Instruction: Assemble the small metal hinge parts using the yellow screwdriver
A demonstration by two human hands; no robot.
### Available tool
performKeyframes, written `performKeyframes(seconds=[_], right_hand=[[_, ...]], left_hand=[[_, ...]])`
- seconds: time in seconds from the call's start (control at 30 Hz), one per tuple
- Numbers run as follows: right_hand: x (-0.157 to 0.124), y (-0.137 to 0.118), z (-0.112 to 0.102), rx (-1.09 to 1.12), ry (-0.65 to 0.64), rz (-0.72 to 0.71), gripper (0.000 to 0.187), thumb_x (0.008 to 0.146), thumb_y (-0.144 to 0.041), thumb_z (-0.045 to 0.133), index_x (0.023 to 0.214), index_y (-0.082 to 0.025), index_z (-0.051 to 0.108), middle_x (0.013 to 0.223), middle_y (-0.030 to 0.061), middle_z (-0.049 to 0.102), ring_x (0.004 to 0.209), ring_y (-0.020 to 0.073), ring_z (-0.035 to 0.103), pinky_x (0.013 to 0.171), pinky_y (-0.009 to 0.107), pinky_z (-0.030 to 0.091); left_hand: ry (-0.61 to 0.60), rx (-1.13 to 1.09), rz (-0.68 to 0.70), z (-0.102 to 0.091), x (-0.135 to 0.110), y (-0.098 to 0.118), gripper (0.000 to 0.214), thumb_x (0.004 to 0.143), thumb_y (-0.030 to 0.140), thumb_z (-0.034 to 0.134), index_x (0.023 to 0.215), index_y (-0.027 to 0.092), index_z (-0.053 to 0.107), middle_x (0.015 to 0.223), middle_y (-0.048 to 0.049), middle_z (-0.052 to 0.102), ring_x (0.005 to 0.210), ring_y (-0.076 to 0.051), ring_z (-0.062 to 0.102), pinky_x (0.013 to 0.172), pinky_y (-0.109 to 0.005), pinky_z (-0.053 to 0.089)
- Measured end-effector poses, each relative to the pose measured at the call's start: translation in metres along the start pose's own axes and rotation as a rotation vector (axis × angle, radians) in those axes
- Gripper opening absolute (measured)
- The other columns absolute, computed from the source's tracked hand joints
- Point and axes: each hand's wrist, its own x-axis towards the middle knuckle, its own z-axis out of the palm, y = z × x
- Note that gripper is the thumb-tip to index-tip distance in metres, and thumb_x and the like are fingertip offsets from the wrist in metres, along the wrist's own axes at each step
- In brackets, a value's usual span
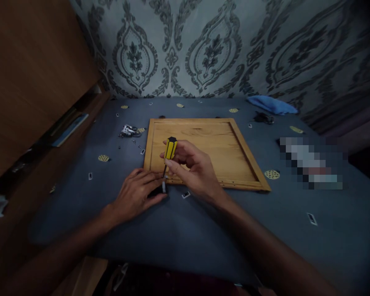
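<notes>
My right hand (194, 166) grips a screwdriver (171, 149) with a yellow and black handle, held nearly upright, its shaft pointing down. The tip meets a small metal hinge (164, 186) at the near left edge of a framed wooden panel (200, 142). My left hand (138, 187) rests on that corner, fingers over the frame and thumb below, closed around the hinge, which it partly hides. Whether a screw sits under the tip is too small to tell. Several dark holes show along the panel's near rail.
Loose metal hinges (130, 131) and a few small screws (133, 142) lie left of the panel. At the back right are a blue cloth (273, 105) and a black object (263, 118). A blurred-out item (310, 164) lies right. A wooden cabinet (33, 74) borders the left side.
</notes>
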Motion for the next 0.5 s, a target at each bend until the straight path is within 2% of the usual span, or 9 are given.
performKeyframes(seconds=[0.1, 0.2, 0.3, 0.5], right_hand=[[0.0014, 0.0028, 0.0033, 0.022, 0.050, 0.030, 0.038, 0.081, -0.043, 0.084, 0.097, -0.022, 0.058, 0.091, 0.0015, 0.073, 0.068, 0.0115, 0.066, 0.060, 0.025, 0.054], [0.0029, 0.0033, 0.0055, 0.054, 0.097, 0.084, 0.041, 0.077, -0.049, 0.086, 0.086, -0.022, 0.055, 0.084, 0.0004, 0.071, 0.064, 0.0108, 0.063, 0.053, 0.023, 0.051], [0.0034, 0.0014, 0.0044, 0.079, 0.061, 0.102, 0.037, 0.081, -0.049, 0.083, 0.091, -0.020, 0.062, 0.088, 0.0029, 0.073, 0.068, 0.0126, 0.065, 0.053, 0.024, 0.053], [0.0023, -0.0025, -0.0026, -0.009, -0.048, 0.054, 0.022, 0.094, -0.037, 0.070, 0.104, -0.018, 0.072, 0.098, 0.0062, 0.076, 0.077, 0.0144, 0.068, 0.062, 0.026, 0.057]], left_hand=[[0.010, 0.003, 0.003, 0.0001, 0.0005, 0.0004, 0.028, 0.101, 0.035, 0.065, 0.121, 0.016, 0.071, 0.118, -0.0090, 0.079, 0.107, -0.026, 0.074, 0.092, -0.042, 0.051], [0.002, 0.008, 0.001, 0.0001, 0.0003, 0.0004, 0.029, 0.101, 0.034, 0.065, 0.122, 0.016, 0.071, 0.119, -0.0094, 0.078, 0.107, -0.026, 0.074, 0.092, -0.042, 0.051], [0.007, 0.007, 0.004, 0.0008, -0.0004, -0.0001, 0.029, 0.101, 0.036, 0.066, 0.122, 0.016, 0.071, 0.120, -0.0099, 0.078, 0.107, -0.026, 0.074, 0.091, -0.042, 0.052], [-0.004, -0.009, 0.002, 0.0012, -0.0007, -0.0008, 0.027, 0.100, 0.034, 0.066, 0.121, 0.017, 0.072, 0.119, -0.0093, 0.078, 0.107, -0.025, 0.074, 0.093, -0.042, 0.051]])
